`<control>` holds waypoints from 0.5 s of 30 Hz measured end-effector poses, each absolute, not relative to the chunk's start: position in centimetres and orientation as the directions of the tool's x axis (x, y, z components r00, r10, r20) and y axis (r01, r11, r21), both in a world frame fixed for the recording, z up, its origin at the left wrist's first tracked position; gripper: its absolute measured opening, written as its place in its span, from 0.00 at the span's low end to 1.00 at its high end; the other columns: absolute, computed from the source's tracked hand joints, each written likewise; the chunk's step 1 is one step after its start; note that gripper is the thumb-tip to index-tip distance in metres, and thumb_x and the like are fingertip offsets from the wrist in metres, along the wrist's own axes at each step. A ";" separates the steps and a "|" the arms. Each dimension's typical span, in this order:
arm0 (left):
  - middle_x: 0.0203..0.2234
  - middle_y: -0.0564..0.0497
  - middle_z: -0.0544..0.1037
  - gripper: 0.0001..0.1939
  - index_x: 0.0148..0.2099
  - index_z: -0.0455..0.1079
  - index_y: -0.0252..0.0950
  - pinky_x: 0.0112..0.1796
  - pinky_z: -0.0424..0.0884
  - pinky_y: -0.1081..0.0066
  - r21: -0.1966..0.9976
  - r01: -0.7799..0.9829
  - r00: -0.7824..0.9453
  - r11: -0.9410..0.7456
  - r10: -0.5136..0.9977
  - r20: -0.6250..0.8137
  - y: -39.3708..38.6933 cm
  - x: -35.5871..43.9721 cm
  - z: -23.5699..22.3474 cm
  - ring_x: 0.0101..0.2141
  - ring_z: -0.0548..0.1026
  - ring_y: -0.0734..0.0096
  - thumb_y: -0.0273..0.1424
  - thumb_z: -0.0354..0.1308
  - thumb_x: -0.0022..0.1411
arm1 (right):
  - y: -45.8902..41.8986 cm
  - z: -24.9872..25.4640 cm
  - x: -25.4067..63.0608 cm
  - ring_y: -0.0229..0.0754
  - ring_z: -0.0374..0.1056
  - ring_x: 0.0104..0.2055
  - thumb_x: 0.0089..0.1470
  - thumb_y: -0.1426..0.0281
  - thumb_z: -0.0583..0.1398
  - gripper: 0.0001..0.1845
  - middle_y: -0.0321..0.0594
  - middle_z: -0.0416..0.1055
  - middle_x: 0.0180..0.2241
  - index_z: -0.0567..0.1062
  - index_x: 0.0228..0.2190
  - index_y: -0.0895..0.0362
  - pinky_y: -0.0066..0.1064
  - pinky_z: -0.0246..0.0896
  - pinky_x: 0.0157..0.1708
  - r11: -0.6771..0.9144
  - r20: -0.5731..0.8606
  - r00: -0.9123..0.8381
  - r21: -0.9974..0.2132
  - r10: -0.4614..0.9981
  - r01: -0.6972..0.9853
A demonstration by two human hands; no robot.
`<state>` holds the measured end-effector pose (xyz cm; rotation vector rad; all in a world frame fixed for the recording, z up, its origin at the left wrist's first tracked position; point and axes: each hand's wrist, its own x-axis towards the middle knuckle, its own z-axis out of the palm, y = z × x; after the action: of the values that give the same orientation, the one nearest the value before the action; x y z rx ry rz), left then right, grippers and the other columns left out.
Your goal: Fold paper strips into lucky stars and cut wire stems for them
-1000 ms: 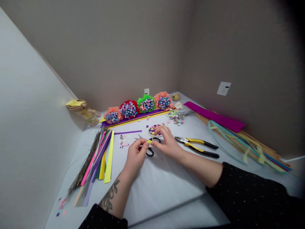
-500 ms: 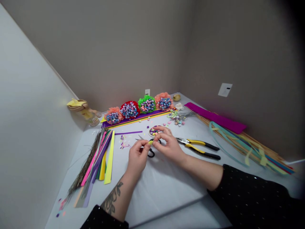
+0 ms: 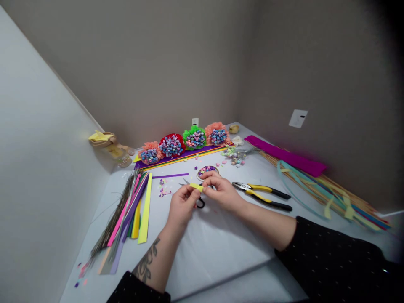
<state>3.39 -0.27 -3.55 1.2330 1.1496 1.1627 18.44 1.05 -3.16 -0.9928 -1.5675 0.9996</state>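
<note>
Between my two hands is a short yellow paper strip (image 3: 196, 186), pinched at both ends. My left hand (image 3: 182, 206) grips it between thumb and forefinger. From the other side, my right hand (image 3: 222, 192) pinches it with the fingers curled. Scissors (image 3: 200, 203) with black handles lie on the table behind and under my hands, partly hidden, their blades pointing left. Just beyond my right hand sits a small round dish (image 3: 208, 168) of tiny colourful folded paper pieces. Pliers (image 3: 263, 194) with yellow and black handles rest to the right.
At left lie paper strips (image 3: 144, 210) and a bundle of thin wire stems (image 3: 116, 219). Flower-like bunches (image 3: 172, 145) with crepe paper edges line the back wall. Thin sticks (image 3: 315, 185) and a magenta sheet (image 3: 287, 155) run along the right wall. A jar (image 3: 121, 155) stands back left.
More of the yellow strip now shows between my fingers, and its end sticks up to the left. My right hand has lowered its raised fingers, uncovering the dish.
</note>
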 end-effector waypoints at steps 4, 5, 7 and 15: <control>0.16 0.59 0.64 0.11 0.27 0.67 0.33 0.21 0.55 0.79 0.999 0.040 0.036 -0.010 0.999 0.008 -0.3 3.2 -3.3 0.17 0.58 0.82 0.36 0.60 0.53 | 0.8 -3.2 18.3 0.43 0.63 0.45 0.48 0.74 0.58 0.03 0.42 0.64 0.39 0.70 0.24 0.57 0.39 0.55 0.49 0.389 0.360 -0.168 -0.901 0.918 0.195; 0.16 0.59 0.64 0.11 0.27 0.66 0.33 0.21 0.55 0.79 0.999 0.031 0.024 -0.009 1.000 0.008 -0.3 3.2 -3.3 0.17 0.58 0.82 0.36 0.60 0.53 | 0.7 -3.2 18.3 0.44 0.63 0.46 0.48 0.73 0.59 0.01 0.43 0.64 0.39 0.71 0.26 0.57 0.39 0.56 0.49 0.438 0.410 -0.158 -0.870 0.898 0.228; 0.16 0.60 0.63 0.11 0.27 0.65 0.33 0.21 0.54 0.79 1.000 -0.015 0.012 0.001 1.000 -0.001 -0.3 3.3 -3.3 0.17 0.57 0.83 0.36 0.60 0.54 | 0.5 -3.3 18.3 0.45 0.62 0.47 0.49 0.72 0.60 0.05 0.44 0.64 0.40 0.72 0.32 0.56 0.40 0.57 0.48 0.539 0.516 -0.155 -0.789 0.842 0.295; 0.17 0.59 0.64 0.12 0.26 0.64 0.33 0.19 0.51 0.79 0.977 -0.192 0.054 0.092 0.995 -0.083 -0.4 3.8 -3.5 0.17 0.56 0.84 0.36 0.61 0.52 | 0.4 -3.7 18.5 0.46 0.63 0.43 0.52 0.72 0.59 0.06 0.43 0.68 0.36 0.75 0.34 0.53 0.41 0.60 0.44 0.671 0.674 -0.187 -0.584 0.714 0.456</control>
<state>3.79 -0.40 -3.51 1.0235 1.0732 1.1981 18.49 0.44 -3.68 -0.9281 -1.8314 0.3064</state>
